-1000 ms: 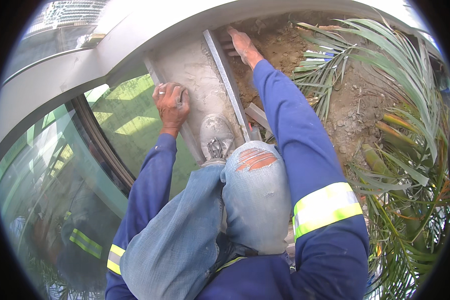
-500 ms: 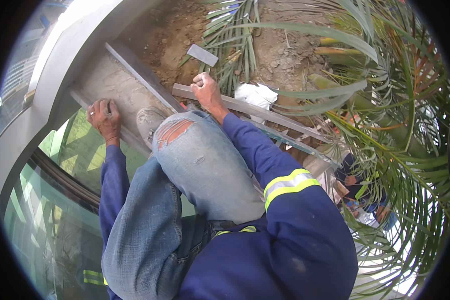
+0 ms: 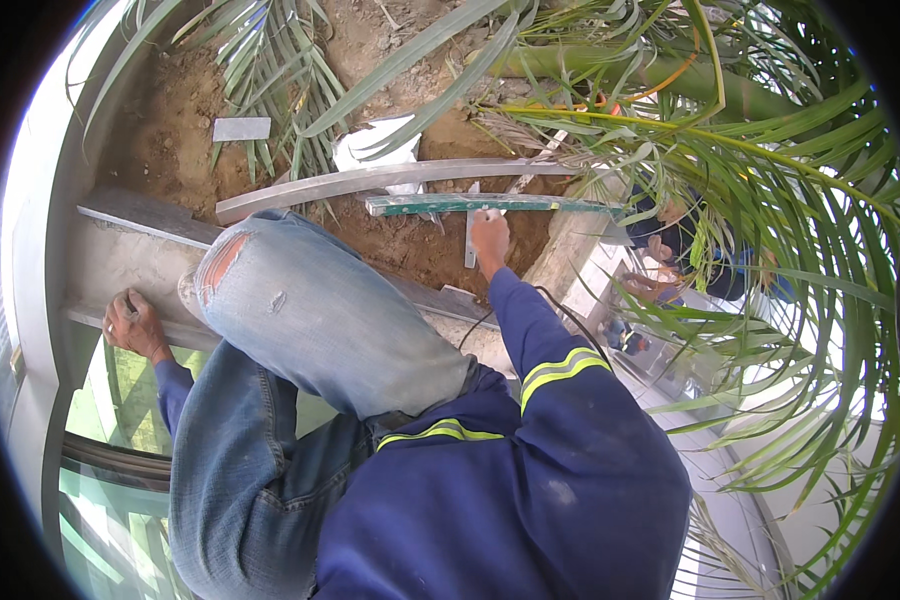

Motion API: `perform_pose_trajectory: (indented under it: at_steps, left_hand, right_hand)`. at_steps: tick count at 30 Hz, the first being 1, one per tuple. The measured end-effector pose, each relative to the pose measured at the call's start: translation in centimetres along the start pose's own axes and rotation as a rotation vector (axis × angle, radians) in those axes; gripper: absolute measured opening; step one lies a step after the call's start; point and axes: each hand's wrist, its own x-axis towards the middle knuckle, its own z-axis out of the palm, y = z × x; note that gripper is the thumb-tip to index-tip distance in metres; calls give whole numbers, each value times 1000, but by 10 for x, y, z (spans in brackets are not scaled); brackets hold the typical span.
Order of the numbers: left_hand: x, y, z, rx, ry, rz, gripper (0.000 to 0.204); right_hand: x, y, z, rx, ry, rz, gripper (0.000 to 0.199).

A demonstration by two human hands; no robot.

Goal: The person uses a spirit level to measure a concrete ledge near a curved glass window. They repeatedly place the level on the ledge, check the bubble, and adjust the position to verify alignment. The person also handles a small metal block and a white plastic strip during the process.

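Observation:
My left hand rests at the outer edge of the dusty concrete ledge. Its fingers are curled, and what lies between them is too small to make out. Out to the right, my right hand is closed just below a long green straightedge. Its fingertips are drawn together over a narrow grey strip; whether they grip it is hidden. Beyond the straightedge lies a long grey metal bar. My bent knee in torn jeans is between the two hands.
Bare soil fills the planter, with a small grey tile and a white sheet on it. Palm fronds overhang the right. Glass lies below the ledge at left. Another person is at the right.
The view has shifted to the right. My right hand has left the end of the grey bar and moved right, to the green straightedge. My left hand stays at the ledge edge.

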Motion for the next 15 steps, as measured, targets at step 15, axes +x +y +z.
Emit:
perform_pose_trajectory:
  at_steps: [15]
  left_hand:
    - [-4,8,-38,-146,79,-88,10]
  right_hand:
    - [74,108,-19,194,-52,-397,56]
